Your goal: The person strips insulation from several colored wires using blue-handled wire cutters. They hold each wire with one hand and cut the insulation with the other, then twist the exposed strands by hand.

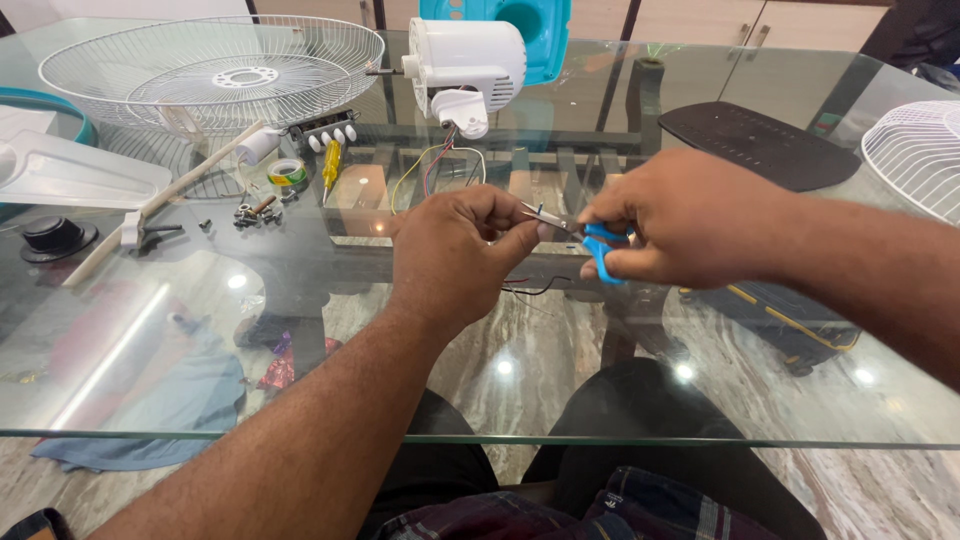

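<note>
Blue-handled scissors (590,238) sit gripped in the right hand (680,220), fingers curled through the handles and blades nearly shut at the fingertips of the left hand (462,250), which is pinched closed on thin wires (440,165) at the middle of the glass table (500,400). Those wires run toward twelve o'clock to a white fan motor housing (468,68), with a wire fan guard (215,72) at ten o'clock, a yellow screwdriver (331,165) and tape roll (287,172) beside it. Marble floor shows through the glass, a black base plate (760,145) at two o'clock.
</note>
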